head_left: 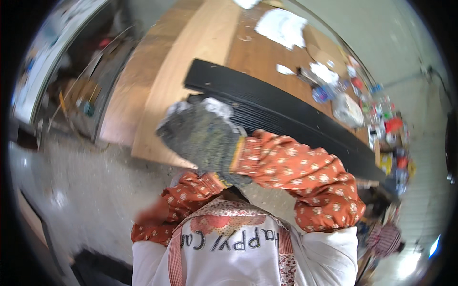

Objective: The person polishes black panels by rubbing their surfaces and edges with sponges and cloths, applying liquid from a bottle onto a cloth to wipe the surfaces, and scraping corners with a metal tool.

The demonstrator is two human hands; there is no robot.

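Note:
My right hand, in a grey knit glove, reaches across to the left over the near left end of a long black panel with a ribbed middle strip. Bunched white cloth-like material shows at the glove's front edge, and the fingers look closed over it, partly hidden. My left hand, also gloved, is crossed beneath my right wrist, close to my body. Most of it is covered, so its fingers do not show. Both forearms wear orange flowered sleeves.
The panel lies on a wooden table. White sheets, a cardboard box, bottles and a wrapped white pack stand along the far right side. Another person is at the lower right. Concrete floor shows on the left.

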